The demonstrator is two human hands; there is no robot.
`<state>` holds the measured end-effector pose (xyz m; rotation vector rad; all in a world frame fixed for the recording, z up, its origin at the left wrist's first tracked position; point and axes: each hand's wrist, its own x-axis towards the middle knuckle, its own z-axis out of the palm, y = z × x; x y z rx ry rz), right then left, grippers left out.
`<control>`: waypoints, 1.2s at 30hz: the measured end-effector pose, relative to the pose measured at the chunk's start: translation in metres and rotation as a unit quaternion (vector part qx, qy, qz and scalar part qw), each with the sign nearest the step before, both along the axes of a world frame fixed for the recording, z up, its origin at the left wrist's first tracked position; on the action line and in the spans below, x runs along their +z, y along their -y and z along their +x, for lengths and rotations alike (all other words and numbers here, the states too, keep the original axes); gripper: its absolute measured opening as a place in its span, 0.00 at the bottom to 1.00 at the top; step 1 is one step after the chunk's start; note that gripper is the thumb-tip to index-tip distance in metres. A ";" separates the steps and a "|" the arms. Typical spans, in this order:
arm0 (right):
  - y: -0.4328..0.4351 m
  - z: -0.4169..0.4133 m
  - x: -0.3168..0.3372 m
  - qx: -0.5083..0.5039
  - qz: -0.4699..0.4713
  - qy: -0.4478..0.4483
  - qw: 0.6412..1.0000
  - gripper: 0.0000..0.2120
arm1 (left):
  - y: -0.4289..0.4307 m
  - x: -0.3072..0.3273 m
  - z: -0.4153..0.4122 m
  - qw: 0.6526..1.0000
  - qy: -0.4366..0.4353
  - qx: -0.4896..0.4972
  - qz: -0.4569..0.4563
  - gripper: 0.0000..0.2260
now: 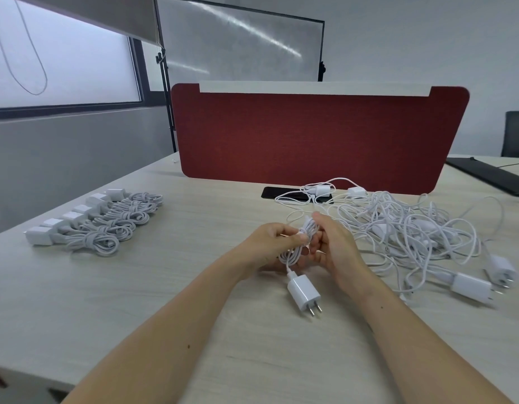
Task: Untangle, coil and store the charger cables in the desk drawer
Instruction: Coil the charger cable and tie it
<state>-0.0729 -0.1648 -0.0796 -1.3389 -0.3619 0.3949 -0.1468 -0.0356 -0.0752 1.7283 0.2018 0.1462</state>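
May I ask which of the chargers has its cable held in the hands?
The charger between the wrists: left hand and right hand grip its coiled cable; others lie untouched.

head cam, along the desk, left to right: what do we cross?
Row of coiled chargers → left hand → half-coiled cable, gripped by both hands → right hand → tangled cable pile → loose adapter at the pile's right edge.

White charger cables [403,228], dark red divider [310,135], black phone [269,193], pale wood-grain desk [194,287].
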 end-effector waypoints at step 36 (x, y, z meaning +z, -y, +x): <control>-0.090 -0.097 -0.023 0.241 -0.153 0.286 0.915 0.07 | -0.120 -0.017 -0.180 0.772 0.003 0.143 0.619 0.32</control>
